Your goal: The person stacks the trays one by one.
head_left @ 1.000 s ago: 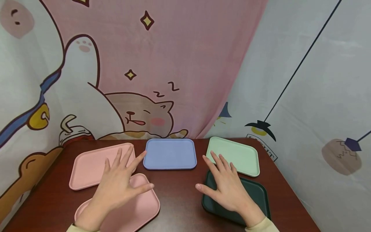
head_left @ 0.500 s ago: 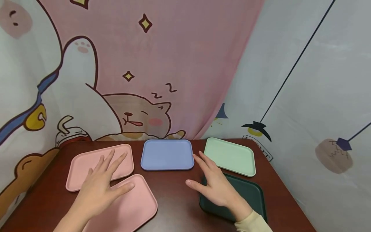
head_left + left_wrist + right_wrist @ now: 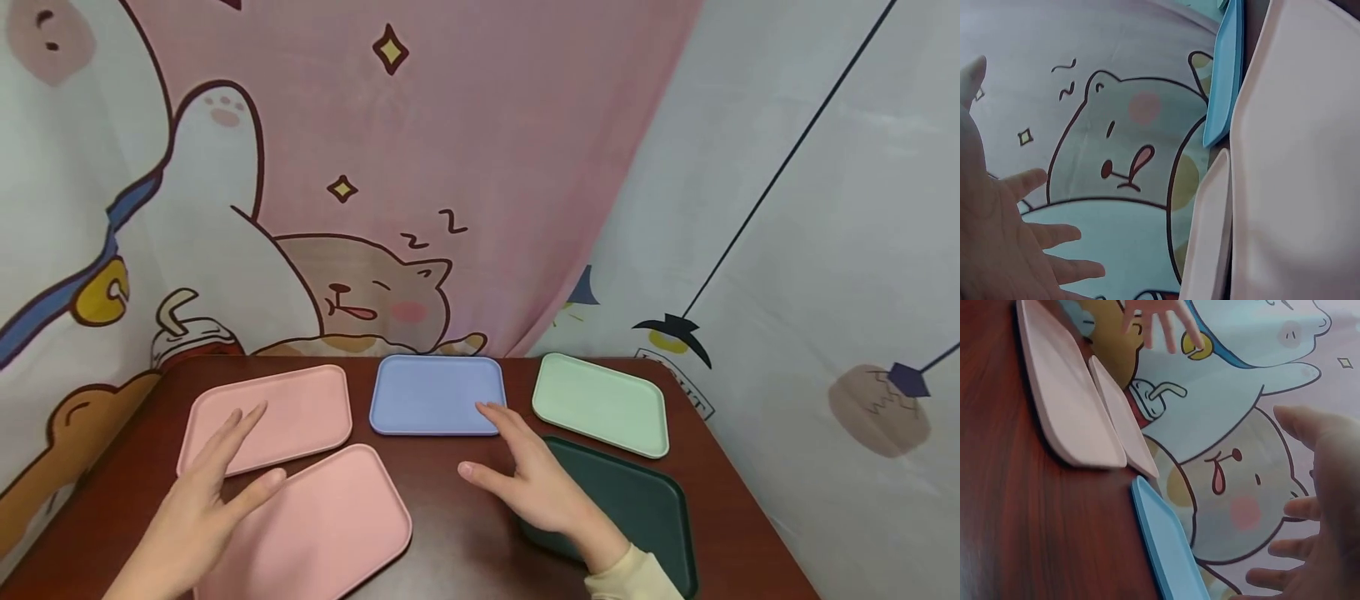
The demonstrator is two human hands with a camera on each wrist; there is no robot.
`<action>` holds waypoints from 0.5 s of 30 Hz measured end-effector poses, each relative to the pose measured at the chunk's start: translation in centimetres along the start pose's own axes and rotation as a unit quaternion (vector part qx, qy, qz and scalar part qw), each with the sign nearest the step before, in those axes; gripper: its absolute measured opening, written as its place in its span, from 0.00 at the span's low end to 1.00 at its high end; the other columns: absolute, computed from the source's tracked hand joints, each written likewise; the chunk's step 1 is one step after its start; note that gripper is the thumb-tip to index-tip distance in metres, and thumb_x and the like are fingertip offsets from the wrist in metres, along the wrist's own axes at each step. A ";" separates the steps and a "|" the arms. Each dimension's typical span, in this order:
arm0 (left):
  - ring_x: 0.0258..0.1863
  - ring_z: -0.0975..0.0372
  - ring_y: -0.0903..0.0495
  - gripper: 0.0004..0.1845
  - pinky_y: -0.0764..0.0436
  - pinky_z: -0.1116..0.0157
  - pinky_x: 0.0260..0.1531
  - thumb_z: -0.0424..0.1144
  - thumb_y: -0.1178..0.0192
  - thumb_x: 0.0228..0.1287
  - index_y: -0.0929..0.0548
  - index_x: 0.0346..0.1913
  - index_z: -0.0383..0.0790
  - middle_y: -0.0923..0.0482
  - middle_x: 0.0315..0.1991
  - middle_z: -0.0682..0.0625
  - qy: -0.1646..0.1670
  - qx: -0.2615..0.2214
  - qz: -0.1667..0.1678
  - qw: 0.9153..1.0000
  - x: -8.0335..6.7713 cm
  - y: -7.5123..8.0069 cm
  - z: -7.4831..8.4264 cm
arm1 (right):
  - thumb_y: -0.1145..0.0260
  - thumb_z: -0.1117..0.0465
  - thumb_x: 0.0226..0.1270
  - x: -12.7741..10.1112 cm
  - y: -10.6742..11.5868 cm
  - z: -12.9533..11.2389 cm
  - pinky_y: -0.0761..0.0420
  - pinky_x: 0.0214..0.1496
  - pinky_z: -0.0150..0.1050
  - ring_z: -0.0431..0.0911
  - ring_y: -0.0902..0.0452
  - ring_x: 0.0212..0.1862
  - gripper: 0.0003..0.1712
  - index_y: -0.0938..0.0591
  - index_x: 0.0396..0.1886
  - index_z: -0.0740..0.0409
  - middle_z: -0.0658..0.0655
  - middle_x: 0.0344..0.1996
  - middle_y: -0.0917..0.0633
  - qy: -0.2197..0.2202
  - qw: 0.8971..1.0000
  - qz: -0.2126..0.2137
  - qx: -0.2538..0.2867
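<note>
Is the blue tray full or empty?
Empty. The blue tray lies flat on the table, its whole surface bare; the right hand's fingertips reach its near corner.

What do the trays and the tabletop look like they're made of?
The blue tray, the two pink trays, the mint tray and the dark green tray look like matte moulded plastic or silicone: uniform colour, rounded raised rims, no glare. The table looks like glossy reddish wood veneer, with faint grain.

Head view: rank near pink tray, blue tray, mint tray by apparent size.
1. Near pink tray, largest, though it lies closest to the camera and the left hand covers part.
2-3. Blue tray and mint tray look alike; unranked.
</note>
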State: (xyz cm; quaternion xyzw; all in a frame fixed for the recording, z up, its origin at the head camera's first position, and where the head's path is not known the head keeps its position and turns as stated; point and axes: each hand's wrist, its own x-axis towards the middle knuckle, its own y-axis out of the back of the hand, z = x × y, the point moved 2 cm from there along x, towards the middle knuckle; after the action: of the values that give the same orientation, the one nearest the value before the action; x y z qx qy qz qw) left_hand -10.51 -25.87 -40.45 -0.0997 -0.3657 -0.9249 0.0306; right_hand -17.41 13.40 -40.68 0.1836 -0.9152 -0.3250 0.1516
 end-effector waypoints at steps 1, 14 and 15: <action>0.77 0.28 0.49 0.44 0.43 0.18 0.57 0.51 0.35 0.76 0.48 0.86 0.66 0.54 0.84 0.36 0.010 -0.007 -0.004 1.000 -0.2 0.2 -0.4 | 0.29 0.36 0.71 0.1 -0.2 -0.1 0.35 0.77 0.62 0.47 0.41 0.79 0.47 0.36 0.83 0.44 0.50 0.80 0.36 0.003 1.000 -0.001 0.009; 0.75 0.22 0.57 0.47 0.45 0.21 0.65 0.61 0.47 0.81 0.61 0.87 0.52 0.67 0.84 0.29 0.211 -0.116 -0.050 0.969 -2.0 1.6 -5.0 | 0.28 0.46 0.73 1.6 -2.5 -0.2 0.18 0.64 0.55 0.56 0.21 0.65 0.39 0.27 0.78 0.53 0.60 0.71 0.23 -0.055 0.986 -0.027 0.154; 0.76 0.23 0.57 0.47 0.45 0.21 0.65 0.61 0.47 0.82 0.63 0.87 0.52 0.68 0.83 0.29 0.224 -0.133 -0.052 0.964 -2.2 1.6 -5.3 | 0.27 0.46 0.73 1.7 -2.6 -0.2 0.17 0.63 0.54 0.57 0.20 0.65 0.38 0.26 0.77 0.54 0.61 0.70 0.23 -0.062 0.983 -0.028 0.169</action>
State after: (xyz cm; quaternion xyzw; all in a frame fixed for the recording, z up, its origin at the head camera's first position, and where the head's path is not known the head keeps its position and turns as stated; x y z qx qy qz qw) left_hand -9.04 -30.65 -43.59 0.1263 -0.2283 -0.9640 0.0502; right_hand -18.24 10.64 -41.94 0.2114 -0.9591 -0.1806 0.0523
